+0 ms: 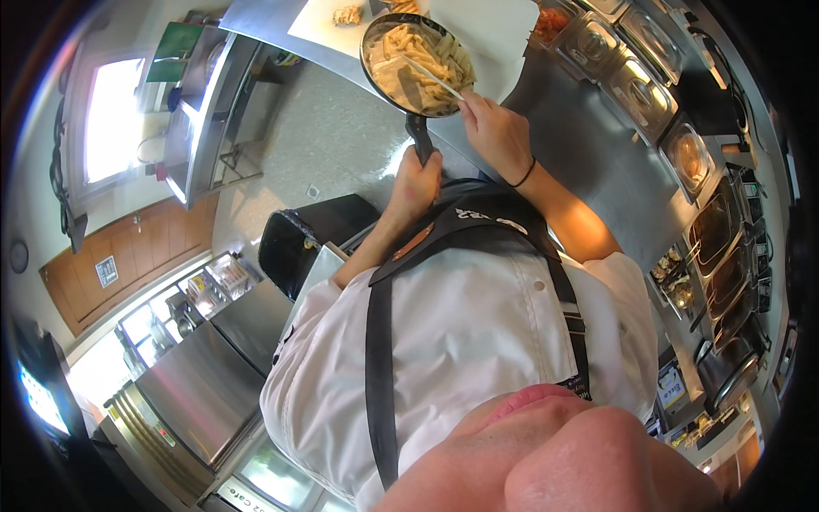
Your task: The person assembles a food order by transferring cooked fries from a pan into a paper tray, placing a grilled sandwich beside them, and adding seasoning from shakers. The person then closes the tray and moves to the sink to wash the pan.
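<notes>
My left hand (415, 183) is closed round the black handle of a frying pan (418, 130), which is tilted over the edge of the steel counter. Penne pasta (422, 55) in a pale creamy sauce fills the pan. Between the fingers of my right hand (495, 132) is a thin light-coloured stirring utensil (439, 80). Its far end lies in the pasta, so I cannot tell whether it is a spoon or a spatula. Just beyond the pan, browned sliced pieces of food (348, 14) lie on a white cutting board (322, 26).
Steel food containers with lids (636, 85) line the counter (567, 145) on my right. A black bin (286, 247) stands on the floor at my left, close to my elbow. Farther left are a steel table (205, 128) and a steel refrigerator (200, 384).
</notes>
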`<action>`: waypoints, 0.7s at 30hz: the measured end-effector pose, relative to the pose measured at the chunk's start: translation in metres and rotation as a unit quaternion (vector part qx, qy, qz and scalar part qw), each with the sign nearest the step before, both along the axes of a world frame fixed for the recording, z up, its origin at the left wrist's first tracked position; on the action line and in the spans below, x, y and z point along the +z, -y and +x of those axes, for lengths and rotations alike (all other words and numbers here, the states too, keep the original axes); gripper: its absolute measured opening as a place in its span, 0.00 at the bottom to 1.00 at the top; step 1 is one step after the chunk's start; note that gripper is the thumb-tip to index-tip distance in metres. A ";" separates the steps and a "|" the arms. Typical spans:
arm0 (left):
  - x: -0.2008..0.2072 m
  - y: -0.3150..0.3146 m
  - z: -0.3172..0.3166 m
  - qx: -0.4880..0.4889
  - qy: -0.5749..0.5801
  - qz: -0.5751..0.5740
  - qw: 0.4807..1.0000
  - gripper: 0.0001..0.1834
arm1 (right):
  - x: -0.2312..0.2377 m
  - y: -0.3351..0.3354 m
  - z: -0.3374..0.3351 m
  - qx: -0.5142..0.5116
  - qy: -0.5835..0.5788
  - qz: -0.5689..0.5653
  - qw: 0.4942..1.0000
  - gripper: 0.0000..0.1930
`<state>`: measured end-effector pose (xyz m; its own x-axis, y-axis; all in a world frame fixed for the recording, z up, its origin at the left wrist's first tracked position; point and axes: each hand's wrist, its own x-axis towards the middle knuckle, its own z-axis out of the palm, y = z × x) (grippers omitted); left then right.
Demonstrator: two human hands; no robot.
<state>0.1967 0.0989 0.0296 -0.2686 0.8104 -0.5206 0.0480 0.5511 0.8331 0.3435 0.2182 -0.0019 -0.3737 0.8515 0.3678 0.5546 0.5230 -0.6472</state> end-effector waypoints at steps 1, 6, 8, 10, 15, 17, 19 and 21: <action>-0.001 0.000 0.001 0.007 0.005 -0.004 1.000 0.12 | 0.002 0.004 0.005 0.000 0.011 -0.009 1.000 0.06; -0.009 0.002 0.007 0.039 0.036 0.011 0.999 0.09 | 0.009 0.021 0.034 0.006 0.016 -0.020 1.000 0.09; -0.013 0.003 0.010 0.042 0.024 0.019 0.999 0.08 | 0.009 0.027 0.046 0.014 0.035 -0.019 0.999 0.09; -0.016 0.004 0.013 0.048 0.015 0.026 0.998 0.07 | 0.005 0.030 0.052 0.025 0.053 -0.014 0.998 0.09; -0.018 0.004 0.019 0.057 0.029 0.038 0.997 0.10 | -0.023 0.023 0.051 0.039 0.111 0.020 0.993 0.08; -0.016 0.004 0.020 0.066 0.035 0.034 0.997 0.10 | -0.036 0.015 0.047 0.031 0.100 0.014 0.994 0.07; -0.015 0.003 0.022 0.062 0.026 0.034 0.997 0.11 | -0.046 0.009 0.046 0.019 0.102 0.009 0.995 0.07; -0.013 0.003 0.022 0.041 0.000 0.037 0.998 0.11 | -0.051 0.000 0.045 0.001 0.111 0.010 0.994 0.07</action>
